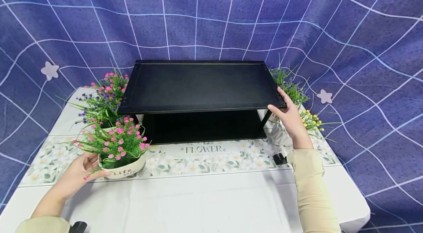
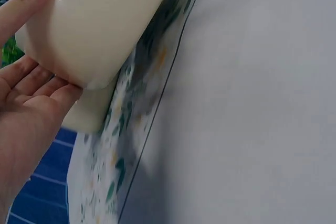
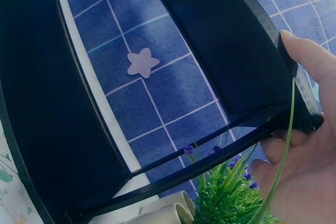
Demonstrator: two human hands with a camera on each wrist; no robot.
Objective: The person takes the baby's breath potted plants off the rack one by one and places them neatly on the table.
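Note:
A cream oval flowerpot with "Life" lettering holds artificial pink flowers. My left hand grips its left end, the thumb along the front side. In the left wrist view the left hand has its other fingers under the same pot. A black two-tier shelf stands at the back of the table. My right hand holds the front right corner of its upper board. Seen from the right wrist, the right hand has its thumb on the board's edge and its fingers curled beneath.
Behind the held pot stand more pink and purple flowers. Purple and yellow flowers in pots flank the shelf's right side. A floral runner reading "FLOWER" crosses the white tablecloth. A blue gridded curtain hangs behind.

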